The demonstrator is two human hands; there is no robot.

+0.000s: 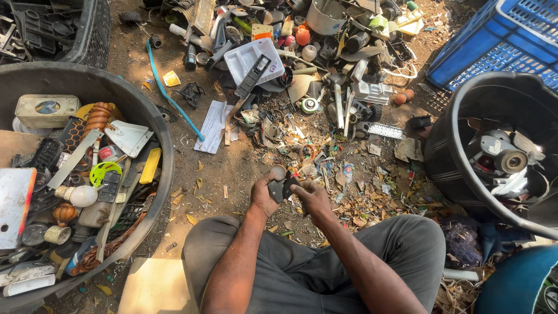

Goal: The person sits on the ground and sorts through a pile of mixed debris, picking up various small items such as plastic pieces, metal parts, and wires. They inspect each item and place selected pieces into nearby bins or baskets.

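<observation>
Grey trousers (349, 267) cover our knees at the bottom of the view, and above them our left hand (264, 195) and right hand (314, 197) both close around a small dark plastic scrap piece (283, 187), held over the littered dirt ground (232, 168). On our left sits a wide black round tub (157, 122), heaped with mixed scrap: a cream rectangular casing (46, 110), a white bulb (82, 196), a yellow plastic strip (150, 166), an orange ribbed hose (99, 116). On our right a black plastic bucket (447, 157) holds grey and white round parts (505, 160). Behind it stands a blue lattice crate (494, 40). Ahead lies a loose pile of broken plastic (302, 52).
</observation>
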